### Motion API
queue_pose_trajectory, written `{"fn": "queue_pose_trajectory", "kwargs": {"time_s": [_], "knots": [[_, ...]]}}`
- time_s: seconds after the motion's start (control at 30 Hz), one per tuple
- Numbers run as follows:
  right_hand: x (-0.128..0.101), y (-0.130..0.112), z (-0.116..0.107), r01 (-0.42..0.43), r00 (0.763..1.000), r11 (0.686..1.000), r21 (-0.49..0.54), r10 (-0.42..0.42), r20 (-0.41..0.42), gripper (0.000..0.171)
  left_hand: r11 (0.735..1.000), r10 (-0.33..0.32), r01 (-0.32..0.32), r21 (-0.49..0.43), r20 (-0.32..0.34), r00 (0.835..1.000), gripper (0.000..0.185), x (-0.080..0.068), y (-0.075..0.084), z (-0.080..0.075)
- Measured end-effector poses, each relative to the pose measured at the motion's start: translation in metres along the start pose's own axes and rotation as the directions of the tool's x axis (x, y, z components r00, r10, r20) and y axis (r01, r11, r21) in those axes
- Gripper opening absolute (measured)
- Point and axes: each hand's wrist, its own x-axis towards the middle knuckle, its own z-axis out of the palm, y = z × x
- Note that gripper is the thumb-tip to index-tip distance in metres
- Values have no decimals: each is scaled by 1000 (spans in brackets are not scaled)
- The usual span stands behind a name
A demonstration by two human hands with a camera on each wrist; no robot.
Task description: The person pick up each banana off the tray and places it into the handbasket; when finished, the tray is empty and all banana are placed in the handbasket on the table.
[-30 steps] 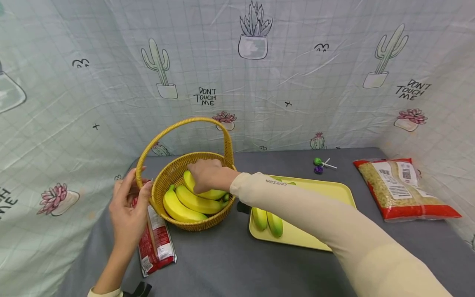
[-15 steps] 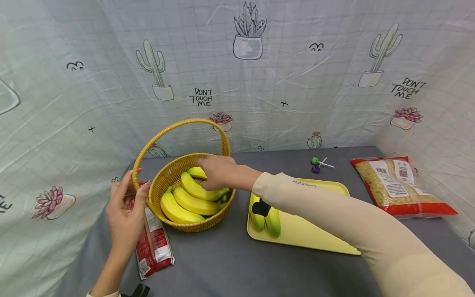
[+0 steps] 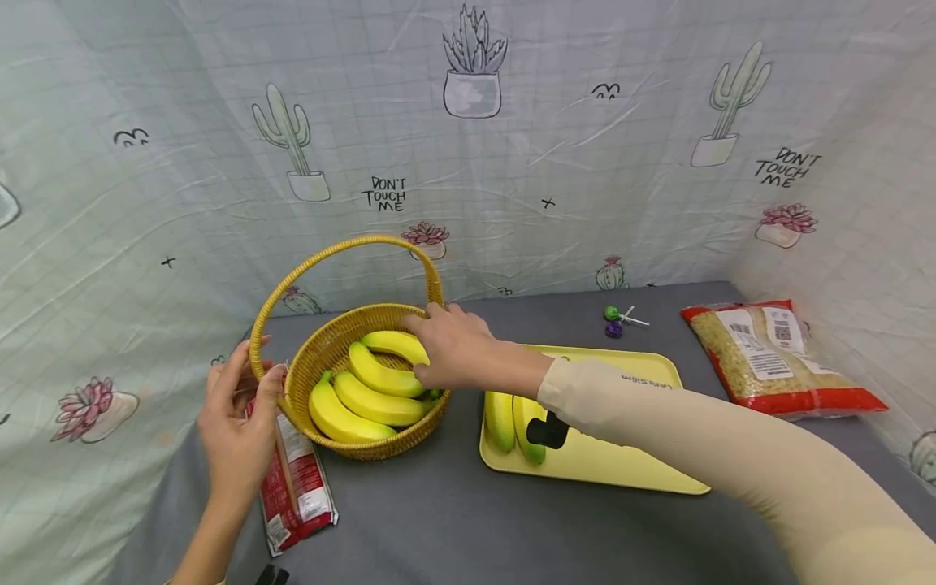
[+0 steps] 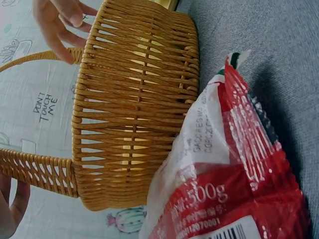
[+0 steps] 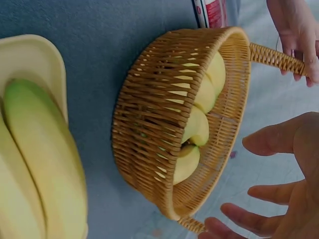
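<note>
Four bananas (image 3: 373,382) in basket (image 3: 336,341), crosswise, tips left.

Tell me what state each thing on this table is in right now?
Basket: upright, holds four bananas.
Left hand: holds the basket handle.
Right hand: open, over the basket rim.
Tray: flat, holds two bananas.
Grain bag: lying flat, sealed.
Red packet: lying beside the basket.

Left hand (image 3: 236,422): forearm cut off by the head view's lower edge; only fingertips showed in the left wrist view.
Bananas on tray (image 3: 515,416): partly hidden by a black wrist strap (image 3: 547,430).
Red packet (image 3: 296,487): upper end hidden behind the basket (image 3: 366,443); print too small to read.
Lollipops (image 3: 614,320): too small to make out.
</note>
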Motion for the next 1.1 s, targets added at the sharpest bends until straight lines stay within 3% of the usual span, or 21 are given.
{"fn": "queue_pose_trajectory", "kwargs": {"time_s": [0.27, 0.53, 0.83, 1.1], "knots": [[-16, 9, 13, -24, 1000, 999, 25, 25, -14, 70, 999, -31, 32, 21, -9, 999, 43, -5, -19, -2], [-39, 23, 25, -96, 993, 995, -13, 95, -70, 70, 1000, -21, 21, 14, -27, 999, 42, -4, -16, -1], [-65, 42, 40, -219, 967, 975, -29, 213, -141, 78, 1000, -1, 2, 22, -30, 1000, 41, -2, 1, 2], [-83, 60, 54, -261, 961, 965, 0, 260, -97, 81, 999, -4, 5, 37, -26, 1000, 43, -1, -15, 1]]}}
